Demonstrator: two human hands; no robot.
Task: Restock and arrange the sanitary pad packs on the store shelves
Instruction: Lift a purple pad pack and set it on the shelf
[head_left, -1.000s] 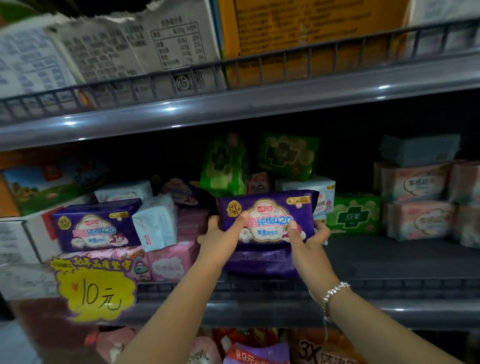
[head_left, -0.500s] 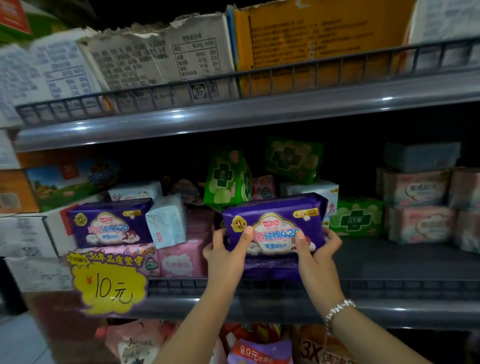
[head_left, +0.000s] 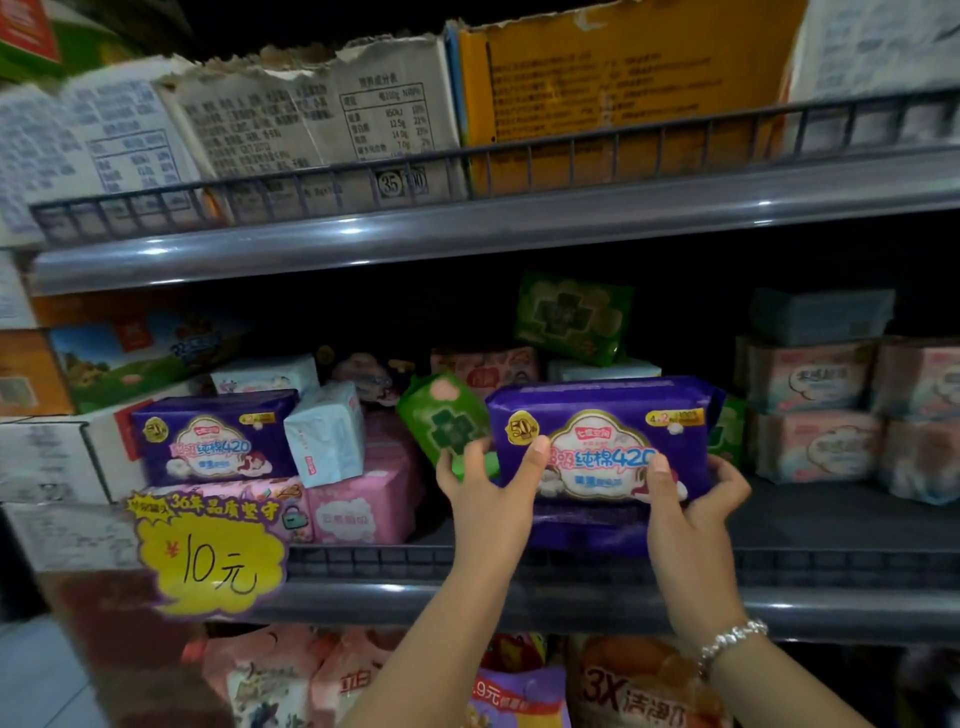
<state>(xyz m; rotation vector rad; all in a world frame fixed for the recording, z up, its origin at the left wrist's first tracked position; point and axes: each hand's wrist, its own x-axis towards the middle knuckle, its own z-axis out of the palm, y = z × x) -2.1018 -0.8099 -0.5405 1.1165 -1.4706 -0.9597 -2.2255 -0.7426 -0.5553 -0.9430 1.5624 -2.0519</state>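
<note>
Darkness swallows the back of the middle shelf (head_left: 831, 519), so we cannot read the packs there, and our forearms hide part of the lower shelf's goods, whose bottoms are cut off by the frame. We hold the purple pad pack (head_left: 602, 441) between both hands above a second purple pack (head_left: 587, 530) lying on the shelf, with a tilted green pack (head_left: 441, 415) just beside its left end. Our left hand (head_left: 488, 488) pinches its lower left edge, thumb on the front, while our right hand (head_left: 691, 499) curls round its lower right corner.
</note>
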